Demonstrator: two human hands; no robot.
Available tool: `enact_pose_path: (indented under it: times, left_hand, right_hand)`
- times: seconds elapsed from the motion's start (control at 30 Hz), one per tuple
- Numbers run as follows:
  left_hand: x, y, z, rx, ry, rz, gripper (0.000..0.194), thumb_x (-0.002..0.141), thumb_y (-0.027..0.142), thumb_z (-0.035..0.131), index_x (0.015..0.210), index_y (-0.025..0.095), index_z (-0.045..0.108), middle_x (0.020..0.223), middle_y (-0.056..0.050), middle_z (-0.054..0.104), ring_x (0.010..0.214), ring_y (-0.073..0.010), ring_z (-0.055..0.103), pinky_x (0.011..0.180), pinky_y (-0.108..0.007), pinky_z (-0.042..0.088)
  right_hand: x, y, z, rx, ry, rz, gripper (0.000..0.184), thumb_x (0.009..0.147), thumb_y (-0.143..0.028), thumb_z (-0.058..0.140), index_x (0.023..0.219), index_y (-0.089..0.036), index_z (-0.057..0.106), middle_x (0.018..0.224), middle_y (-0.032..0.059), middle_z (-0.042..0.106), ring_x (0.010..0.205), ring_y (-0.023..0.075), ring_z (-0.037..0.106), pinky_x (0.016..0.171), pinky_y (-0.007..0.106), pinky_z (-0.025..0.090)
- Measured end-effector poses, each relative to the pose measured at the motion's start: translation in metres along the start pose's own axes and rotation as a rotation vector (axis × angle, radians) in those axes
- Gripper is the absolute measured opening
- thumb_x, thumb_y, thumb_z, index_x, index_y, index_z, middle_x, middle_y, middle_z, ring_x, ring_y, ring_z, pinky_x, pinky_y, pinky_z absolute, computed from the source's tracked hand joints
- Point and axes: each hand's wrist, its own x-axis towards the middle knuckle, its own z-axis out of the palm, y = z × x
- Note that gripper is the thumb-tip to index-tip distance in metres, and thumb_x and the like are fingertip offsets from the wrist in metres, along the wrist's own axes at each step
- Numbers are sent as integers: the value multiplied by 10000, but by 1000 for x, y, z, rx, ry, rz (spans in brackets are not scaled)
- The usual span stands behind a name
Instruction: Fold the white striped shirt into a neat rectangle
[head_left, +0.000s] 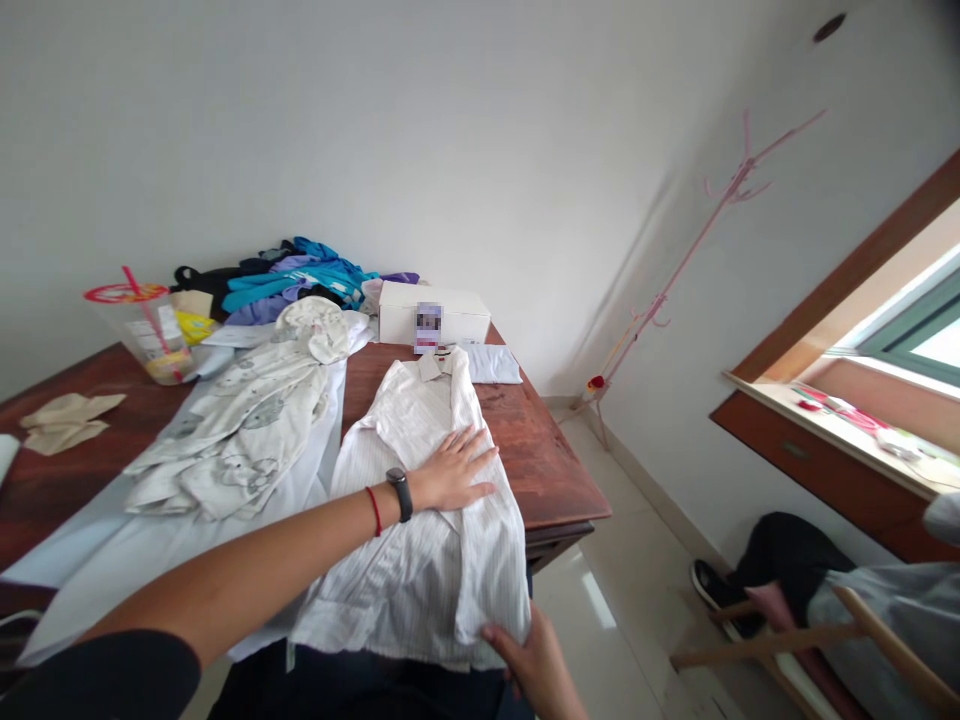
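Observation:
A pale striped collared shirt [420,560] lies lengthwise on the dark red wooden table [555,470], its collar pointing away from me and its lower hem hanging over the near edge. My left hand [454,470] rests flat on the shirt's front, fingers spread. At the lower right corner, my right hand [532,655] pinches the hem, thumb on top; its other fingers are mostly hidden. One sleeve lies along the right side of the shirt. Left of it, a crumpled white garment with grey prints [240,430] lies on top of white cloth [142,545].
Behind the shirt stand a white box [465,310] and a flat pale packet [493,364]. A heap of blue, purple and black clothes [300,275] lies at the back, near a plastic cup with straw [154,335]. A pink coat rack [697,245] and a seated person [795,560] are right.

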Motion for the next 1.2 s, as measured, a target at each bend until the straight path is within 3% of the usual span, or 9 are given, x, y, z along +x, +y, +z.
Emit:
enact_pose_path:
  times: [0.2, 0.33, 0.47, 0.63, 0.8, 0.93, 1.03, 1.13, 1.2]
  left_hand:
    - [-1, 2, -4, -25, -29, -2, 726, 1018, 612, 448, 1592, 171, 391, 1703, -188, 205, 1579, -404, 122, 1241, -609, 166]
    - [-16, 0, -30, -68, -51, -15, 684, 1029, 570, 458, 1598, 199, 381, 1710, -167, 200, 1582, -389, 127, 1244, -583, 199]
    - [-67, -12, -65, -97, 91, -168, 597, 1009, 530, 512, 1534, 247, 488, 1660, -122, 362, 1555, -364, 257, 1239, -550, 257]
    - [-161, -23, -80, -336, 361, -511, 602, 973, 614, 488, 1455, 259, 560, 1578, -81, 495, 1478, -312, 429, 1238, -478, 314]
    - [-225, -2, -62, -728, 549, -724, 615, 910, 649, 576, 1409, 289, 587, 1636, -50, 414, 1498, -320, 400, 1201, -481, 389]
    - [-244, 17, -47, -1077, 492, -765, 704, 880, 664, 633, 1479, 307, 537, 1663, -57, 366, 1507, -336, 379, 1181, -489, 418]
    - [-245, 18, -44, -1245, 438, -788, 792, 834, 682, 685, 1506, 303, 505, 1641, -90, 403, 1505, -349, 380, 1163, -499, 434]
    - [-242, 12, -52, -1309, 488, -841, 833, 810, 703, 700, 1501, 285, 495, 1563, -119, 513, 1477, -345, 432, 1131, -483, 468]
    - [-240, 7, -60, -1332, 436, -867, 813, 831, 702, 681, 1500, 284, 487, 1502, -118, 576, 1407, -336, 521, 1043, -442, 537]
  right_hand:
    - [-12, 2, -12, -50, -40, 50, 909, 632, -866, 665, 1134, -112, 588, 646, 30, 622, 393, 145, 510, 353, 259, 402]
    - [-11, 2, -31, -222, 37, -117, 794, 707, -797, 667, 1181, -161, 623, 843, 87, 722, 653, 229, 681, 605, 309, 559]
    - [-3, -19, -60, -318, 232, -225, 714, 772, -680, 700, 1315, -228, 597, 1095, 124, 740, 863, 271, 719, 726, 345, 587]
    - [17, -101, -74, -280, 284, -381, 472, 886, -657, 604, 1014, -216, 714, 955, 123, 754, 856, 281, 713, 682, 324, 569]
    - [50, -201, -37, -329, 70, -579, 339, 963, -495, 575, 862, -198, 701, 794, 61, 725, 701, 197, 664, 605, 263, 502]
    - [103, -263, 12, -449, -129, -672, 239, 969, -356, 593, 817, -188, 666, 732, 14, 701, 699, 148, 669, 642, 224, 487]
    - [158, -299, 54, -586, -267, -476, 233, 1006, -327, 556, 842, -174, 620, 781, 23, 731, 638, 110, 674, 610, 196, 486]
    - [207, -323, 97, -661, -311, -387, 219, 981, -356, 620, 872, -167, 622, 771, 39, 744, 572, 118, 665, 554, 205, 487]
    - [231, -332, 123, -715, -326, -328, 284, 956, -421, 661, 856, -156, 636, 679, 45, 727, 529, 147, 660, 546, 237, 506]
